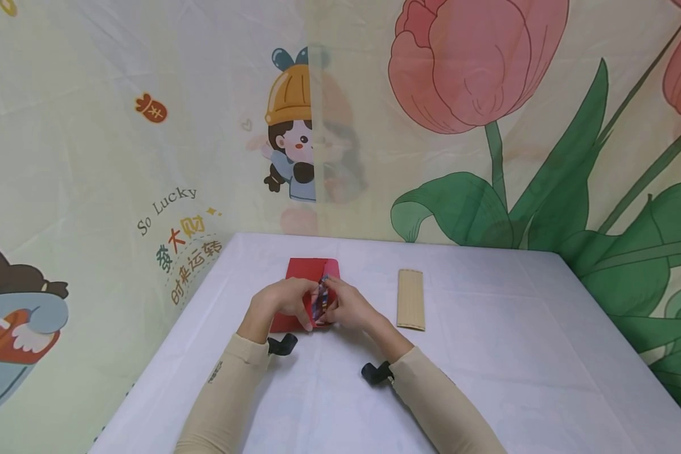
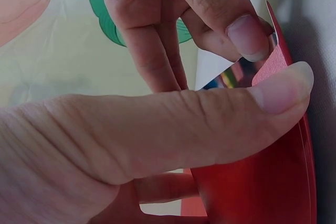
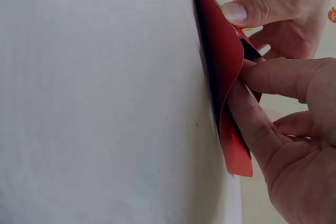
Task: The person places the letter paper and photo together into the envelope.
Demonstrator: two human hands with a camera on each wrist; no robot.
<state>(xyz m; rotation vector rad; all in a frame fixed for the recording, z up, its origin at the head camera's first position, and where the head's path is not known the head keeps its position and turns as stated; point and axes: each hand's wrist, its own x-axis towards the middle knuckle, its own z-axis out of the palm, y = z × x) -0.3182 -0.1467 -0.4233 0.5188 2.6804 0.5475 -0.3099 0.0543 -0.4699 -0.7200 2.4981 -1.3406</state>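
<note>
A red envelope (image 1: 304, 268) lies on the table with its pink-red flap opened out to the right. My left hand (image 1: 284, 296) grips its near layer, the thumb pressed over the red paper (image 2: 257, 182) in the left wrist view. That layer bows up, and the mouth gapes in the right wrist view. At the mouth my right hand (image 1: 352, 306) has its thumb and fingers around a flat multicoloured piece (image 1: 320, 299) with blue, white and red patches. I cannot tell what kind of thing it is; the fingers and red paper hide much of it.
To the right of the hands lies a narrow slatted bamboo piece (image 1: 411, 299), upright in the head view. A white cloth covers the table (image 1: 499, 353). Printed curtains (image 1: 215, 126) hang behind and left of it. Black wrist cameras (image 1: 377, 373) sit near the sleeves' cuffs.
</note>
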